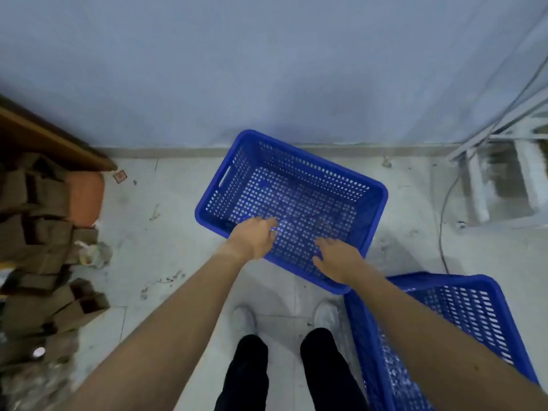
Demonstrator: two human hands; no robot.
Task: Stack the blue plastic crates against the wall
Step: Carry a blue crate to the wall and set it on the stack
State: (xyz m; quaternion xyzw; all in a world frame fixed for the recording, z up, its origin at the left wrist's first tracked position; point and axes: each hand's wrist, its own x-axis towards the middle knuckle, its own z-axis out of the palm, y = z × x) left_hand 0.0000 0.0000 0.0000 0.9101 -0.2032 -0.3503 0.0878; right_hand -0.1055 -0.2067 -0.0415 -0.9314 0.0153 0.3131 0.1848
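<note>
A blue perforated plastic crate (296, 188) sits skewed on the pale floor, its far corner close to the blue-grey wall (267, 69). Both my hands are on its near long rim, fingers reaching down inside the near wall. My left hand (255, 238) grips the rim towards the left corner. My right hand (338, 261) grips it towards the right corner, fingers spread. A second blue crate (474, 307) stands on the floor at the lower right, partly hidden by my right forearm.
A heap of cardboard boxes (44, 238) and an orange object (84, 197) fill the left side under a wooden tabletop edge (44, 134). A white metal frame (489, 173) and a cable (441, 226) stand at the right. My shoes (243, 318) are just behind the crate.
</note>
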